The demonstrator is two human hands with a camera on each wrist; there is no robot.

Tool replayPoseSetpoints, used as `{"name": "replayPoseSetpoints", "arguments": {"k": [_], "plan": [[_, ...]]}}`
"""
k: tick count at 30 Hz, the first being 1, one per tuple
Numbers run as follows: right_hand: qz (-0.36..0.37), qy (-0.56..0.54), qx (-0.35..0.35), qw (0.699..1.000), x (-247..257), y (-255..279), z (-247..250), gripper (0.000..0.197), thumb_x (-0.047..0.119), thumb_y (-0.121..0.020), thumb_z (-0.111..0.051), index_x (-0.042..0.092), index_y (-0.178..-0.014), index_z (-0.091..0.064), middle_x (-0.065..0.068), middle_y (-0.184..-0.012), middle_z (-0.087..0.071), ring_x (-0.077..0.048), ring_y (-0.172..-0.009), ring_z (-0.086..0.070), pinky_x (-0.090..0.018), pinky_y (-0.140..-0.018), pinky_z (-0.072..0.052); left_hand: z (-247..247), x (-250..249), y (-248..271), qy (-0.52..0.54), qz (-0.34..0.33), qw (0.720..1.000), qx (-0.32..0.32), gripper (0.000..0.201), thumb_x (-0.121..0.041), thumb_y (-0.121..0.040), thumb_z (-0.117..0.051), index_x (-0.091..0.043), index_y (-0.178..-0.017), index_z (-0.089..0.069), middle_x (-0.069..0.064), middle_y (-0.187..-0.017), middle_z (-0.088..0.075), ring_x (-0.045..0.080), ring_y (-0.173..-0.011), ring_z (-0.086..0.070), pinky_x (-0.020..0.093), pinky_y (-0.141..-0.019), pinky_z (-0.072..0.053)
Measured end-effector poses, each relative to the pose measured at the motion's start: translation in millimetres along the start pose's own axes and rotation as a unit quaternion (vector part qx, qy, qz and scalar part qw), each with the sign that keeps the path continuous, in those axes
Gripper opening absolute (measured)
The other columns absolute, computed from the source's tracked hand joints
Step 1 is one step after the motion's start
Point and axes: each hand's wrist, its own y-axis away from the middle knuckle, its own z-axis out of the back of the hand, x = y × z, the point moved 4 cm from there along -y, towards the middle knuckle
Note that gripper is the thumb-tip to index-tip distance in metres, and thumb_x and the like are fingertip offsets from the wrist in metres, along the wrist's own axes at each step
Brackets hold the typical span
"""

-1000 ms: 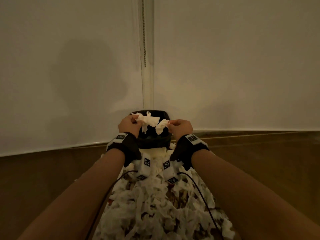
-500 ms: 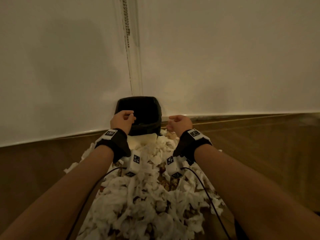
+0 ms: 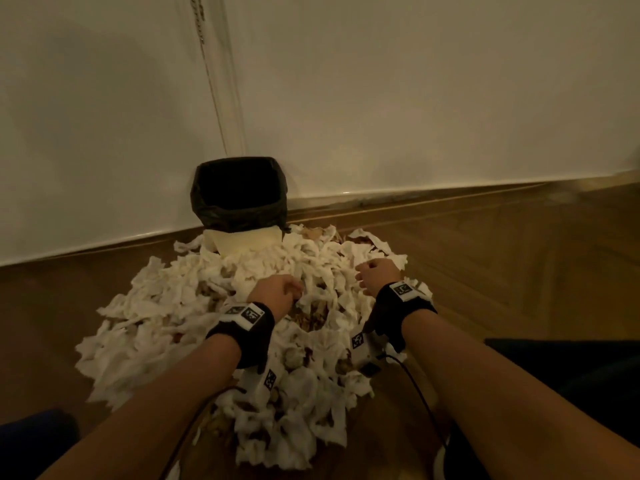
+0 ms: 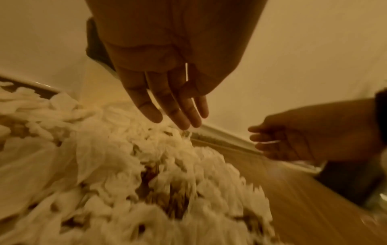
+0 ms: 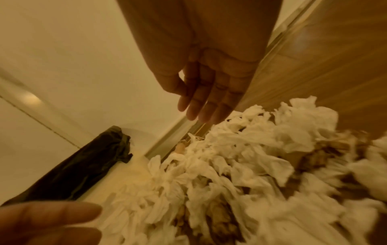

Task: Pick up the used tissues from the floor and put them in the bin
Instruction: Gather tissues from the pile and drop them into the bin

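Observation:
A big heap of crumpled white used tissues lies on the wooden floor in front of the bin, which has a black liner and stands against the wall. My left hand hovers low over the middle of the heap. My right hand is over the heap's right side. In the left wrist view my left fingers are straight, tips just above the tissues, holding nothing. In the right wrist view my right fingers are also straight and empty above the tissues, with the bin to the left.
A white wall with a skirting board runs behind the bin, and a bead chain hangs down it. Bare wooden floor lies right of the heap. Dark clothing shows at the right, a blue patch at the lower left.
One second ago both hands held tissues over the bin. The tissues are gone from them, and both hands have dropped back to the heap with fingers straightened.

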Motion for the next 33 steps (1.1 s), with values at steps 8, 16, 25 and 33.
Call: {"name": "replayPoseSetpoints", "arguments": {"k": [8, 16, 25, 33], "plan": [[-0.04, 0.075, 0.05, 0.995, -66, 8, 4, 0.027, 0.018, -0.096, -0.045, 0.007, -0.098, -0.07, -0.012, -0.102, -0.07, -0.029, -0.093, -0.065, -0.041, -0.086, -0.055, -80, 28, 26, -0.256, -0.081, 0.938, 0.219, 0.024, -0.03, -0.09, -0.056, -0.025, -0.114, -0.06, -0.001, -0.119, -0.058, 0.015, -0.101, -0.056, 0.022, -0.079, -0.043], [-0.03, 0.128, 0.09, 0.987, -81, 11, -12, 0.026, 0.027, -0.095, -0.049, 0.01, -0.098, -0.069, -0.01, -0.1, -0.07, -0.025, -0.091, -0.066, -0.037, -0.082, -0.055, -117, 62, 39, -0.419, -0.089, 0.859, 0.279, 0.045, -0.042, -0.083, -0.062, -0.03, -0.123, -0.044, 0.004, -0.126, -0.041, 0.025, -0.112, -0.046, 0.034, -0.084, -0.043], [0.016, 0.212, 0.136, 0.968, -77, 18, -29, 0.025, 0.021, -0.095, -0.048, 0.012, -0.111, -0.065, -0.011, -0.12, -0.062, -0.027, -0.102, -0.06, -0.033, -0.078, -0.05, -97, 39, 20, -0.267, -0.091, 0.949, 0.14, 0.029, -0.014, -0.094, -0.045, -0.02, -0.12, -0.055, 0.009, -0.122, -0.047, 0.026, -0.108, -0.05, 0.03, -0.091, -0.04], [0.062, 0.404, 0.23, 0.883, -82, 27, -81, 0.042, 0.02, -0.091, -0.058, 0.035, -0.13, -0.052, -0.01, -0.15, -0.017, -0.039, -0.131, -0.034, -0.041, -0.102, -0.041, -54, 19, 5, -0.126, -0.06, 0.99, -0.005, 0.028, -0.008, -0.092, -0.044, -0.011, -0.11, -0.065, 0.013, -0.121, -0.058, 0.028, -0.109, -0.054, 0.03, -0.087, -0.041]]}}
